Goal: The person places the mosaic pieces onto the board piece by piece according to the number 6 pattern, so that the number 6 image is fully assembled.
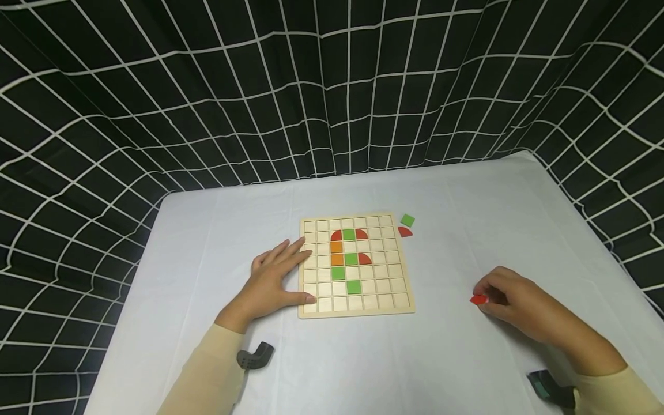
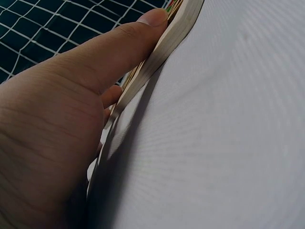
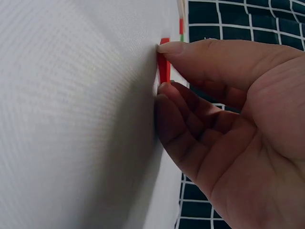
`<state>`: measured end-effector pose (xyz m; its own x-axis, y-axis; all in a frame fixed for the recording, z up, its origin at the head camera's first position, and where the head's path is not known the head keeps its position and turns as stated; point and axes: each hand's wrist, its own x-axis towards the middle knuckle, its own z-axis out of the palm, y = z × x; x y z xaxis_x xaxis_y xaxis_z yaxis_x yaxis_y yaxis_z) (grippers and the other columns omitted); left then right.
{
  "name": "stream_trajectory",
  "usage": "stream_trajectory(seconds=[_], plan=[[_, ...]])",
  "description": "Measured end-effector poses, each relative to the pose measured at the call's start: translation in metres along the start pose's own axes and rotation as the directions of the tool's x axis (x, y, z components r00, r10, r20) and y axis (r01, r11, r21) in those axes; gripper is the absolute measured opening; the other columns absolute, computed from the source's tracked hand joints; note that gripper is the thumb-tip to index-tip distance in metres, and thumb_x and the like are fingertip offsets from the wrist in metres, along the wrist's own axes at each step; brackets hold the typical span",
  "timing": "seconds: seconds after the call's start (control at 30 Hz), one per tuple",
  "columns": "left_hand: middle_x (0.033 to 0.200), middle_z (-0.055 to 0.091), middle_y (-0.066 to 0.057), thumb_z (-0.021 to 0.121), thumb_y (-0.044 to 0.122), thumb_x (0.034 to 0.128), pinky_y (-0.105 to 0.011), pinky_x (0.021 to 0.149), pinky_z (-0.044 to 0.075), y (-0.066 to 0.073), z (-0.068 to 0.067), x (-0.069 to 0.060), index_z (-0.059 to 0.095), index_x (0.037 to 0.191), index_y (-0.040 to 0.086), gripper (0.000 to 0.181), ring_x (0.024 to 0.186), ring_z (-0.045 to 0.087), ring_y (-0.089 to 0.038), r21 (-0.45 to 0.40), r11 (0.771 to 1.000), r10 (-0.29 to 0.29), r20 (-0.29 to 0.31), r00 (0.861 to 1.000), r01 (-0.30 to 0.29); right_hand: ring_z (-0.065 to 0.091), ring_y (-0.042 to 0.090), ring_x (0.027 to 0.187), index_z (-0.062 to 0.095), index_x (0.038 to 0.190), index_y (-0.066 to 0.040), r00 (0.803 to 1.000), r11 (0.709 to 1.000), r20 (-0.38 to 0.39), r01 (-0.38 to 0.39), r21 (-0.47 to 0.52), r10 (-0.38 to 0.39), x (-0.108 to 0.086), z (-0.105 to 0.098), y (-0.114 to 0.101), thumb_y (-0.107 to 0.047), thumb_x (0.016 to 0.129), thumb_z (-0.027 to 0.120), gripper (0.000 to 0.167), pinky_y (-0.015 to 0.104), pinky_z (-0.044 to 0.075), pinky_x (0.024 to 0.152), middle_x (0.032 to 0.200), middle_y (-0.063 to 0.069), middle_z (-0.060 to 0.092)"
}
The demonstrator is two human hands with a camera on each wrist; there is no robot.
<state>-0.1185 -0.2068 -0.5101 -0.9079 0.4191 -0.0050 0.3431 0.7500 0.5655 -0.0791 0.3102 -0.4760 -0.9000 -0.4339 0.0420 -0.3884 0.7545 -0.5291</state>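
A square wooden grid board [image 1: 378, 294] lies flat on the table. Set in its cells are red quarter-circle tiles [image 1: 365, 259], several green square tiles [image 1: 354, 287] and two orange square tiles [image 1: 337, 260]. Spread over the board's left edge is my left hand [image 1: 272, 285], its fingers fairly straight. The left wrist view shows the thumb [image 2: 153, 18] lying on the board's rim [image 2: 152, 62]. Off to the right of the board, my right hand [image 1: 510, 297] pinches a red tile [image 3: 164, 62] between thumb and fingers, close to the tablecloth. Fingers partly cover its outline.
A loose green square tile [image 1: 407, 220] and a loose red quarter-circle tile [image 1: 406, 231] lie beside the board's upper right corner. White cloth [image 1: 233, 213] covers the table. Black curtains with a white grid [image 1: 332, 92] hang behind and at the sides.
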Motion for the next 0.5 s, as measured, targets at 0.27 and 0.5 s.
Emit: stream_trajectory(seconds=[0.27, 0.5], plan=[[0.179, 0.022, 0.011, 0.09, 0.067, 0.0807, -0.059, 0.122, 0.01, -0.0001, 0.0002, -0.0007, 0.051, 0.166, 0.024, 0.103, 0.165, 0.012, -0.025, 0.002, 1.0, -0.004, -0.005, 1.0, 0.004, 0.056, 0.005, 0.085, 0.074, 0.101, -0.02, 1.0, 1.0, -0.017, -0.007, -0.023, 0.006, 0.0013, 0.0033, -0.0027, 0.002, 0.084, 0.091, 0.032, 0.027, 0.052, 0.072, 0.099, -0.014, 0.061], [0.179, 0.021, 0.012, 0.089, 0.067, 0.0814, -0.059, 0.122, 0.01, 0.0006, -0.0002, -0.0002, 0.05, 0.166, 0.024, 0.103, 0.165, 0.012, -0.025, -0.003, 1.0, 0.003, 0.0, 1.0, -0.003, 0.055, 0.007, 0.087, 0.076, 0.105, -0.016, 0.996, 0.998, 0.058, -0.062, -0.03, 0.064, 0.0023, 0.0009, -0.0073, -0.001, 0.086, 0.089, 0.027, 0.03, 0.052, 0.074, 0.1, -0.01, 0.061]])
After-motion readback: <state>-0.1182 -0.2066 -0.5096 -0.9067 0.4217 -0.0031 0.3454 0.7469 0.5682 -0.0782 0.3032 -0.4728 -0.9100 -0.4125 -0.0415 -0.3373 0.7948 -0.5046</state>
